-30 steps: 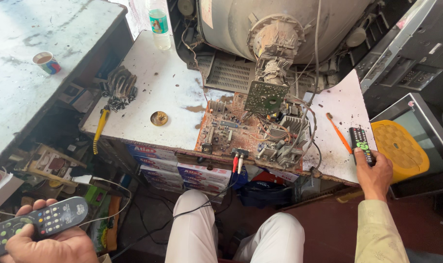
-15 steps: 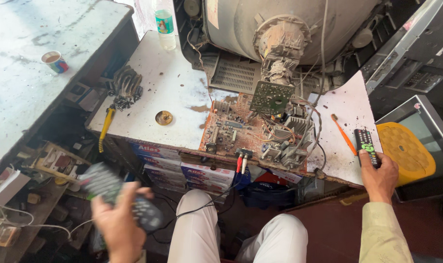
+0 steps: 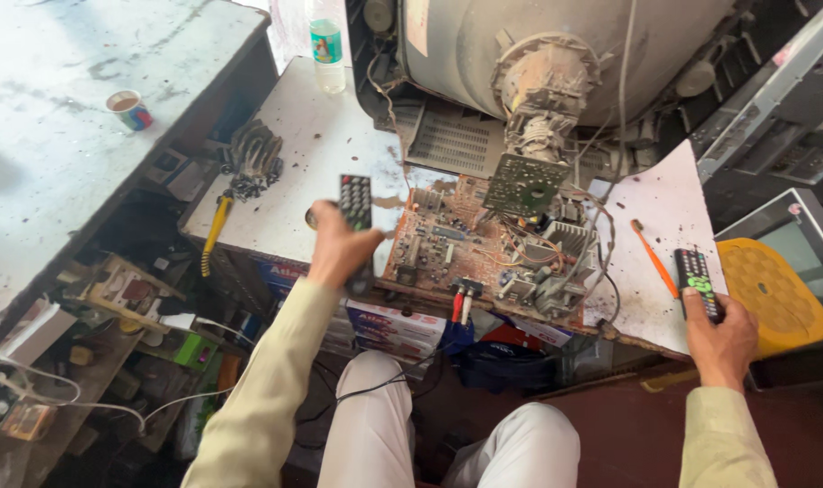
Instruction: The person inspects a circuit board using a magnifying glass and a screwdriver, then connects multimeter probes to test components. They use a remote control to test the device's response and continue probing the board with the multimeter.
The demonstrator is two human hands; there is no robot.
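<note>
**A:** The left hand [image 3: 339,251] is closed round the lower end of a dark remote control [image 3: 355,201], holding it upright above the white table [image 3: 294,181], just left of the exposed circuit board [image 3: 484,248]. The right hand [image 3: 720,339] grips the near end of a second remote [image 3: 698,282] with green buttons, which lies flat on the white board [image 3: 664,208] at the right.

**B:** How would they handle?

**A:** Judging by the look, both are light, stiff plastic bars, smooth on the back, with rubber keys in front. A grip across the narrow lower half, thumb on the key side, should hold either one; neither looks fragile, though a drop on the circuit board could harm its parts.

**B:** Any containers about?

**A:** A small paper cup [image 3: 128,109] stands on the grey surface to the far left, with brown liquid in it. A clear bottle [image 3: 327,50] with a green label stands at the table's far edge; how full it is cannot be told. Beneath the table lie stacked flat cartons [image 3: 389,323], closed.

**B:** And close by?

**A:** An orange-handled tool [image 3: 653,258] lies just beside the second remote, and a yellow-handled tool [image 3: 214,233] hangs over the table's left edge.
</note>
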